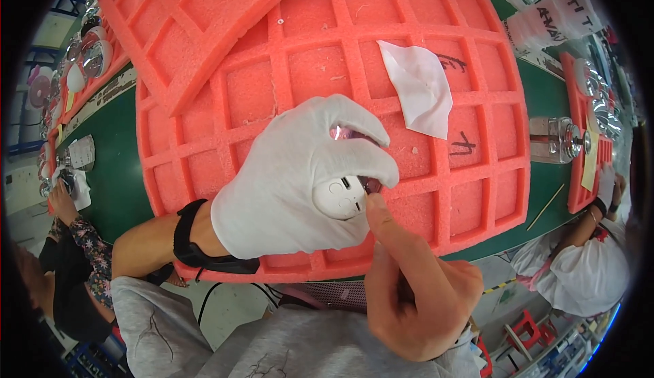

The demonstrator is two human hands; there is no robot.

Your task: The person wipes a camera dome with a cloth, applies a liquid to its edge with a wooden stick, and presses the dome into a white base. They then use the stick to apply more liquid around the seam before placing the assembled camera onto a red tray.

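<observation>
My left hand (279,187), in a white glove, is closed around a small rounded device with a white end face (334,199). That face has dark slots and faint round marks and points toward me. A glossy pinkish part of it shows between the gloved fingers. My bare right hand (422,289) is curled, one fingertip pressed at the device's right edge beside a dark reddish spot. Whether those fingers pinch anything is hidden. Both hands are over the near part of a pink foam tray (317,71) with square compartments. A white cloth (419,92) lies on the tray.
Another foam tray (204,20) overlaps the far left corner. On the green table (109,180), a clear pump bottle (555,139) stands right of the tray, with a thin stick (545,206) nearby. Co-workers' hands (65,204) are at the left and right edges.
</observation>
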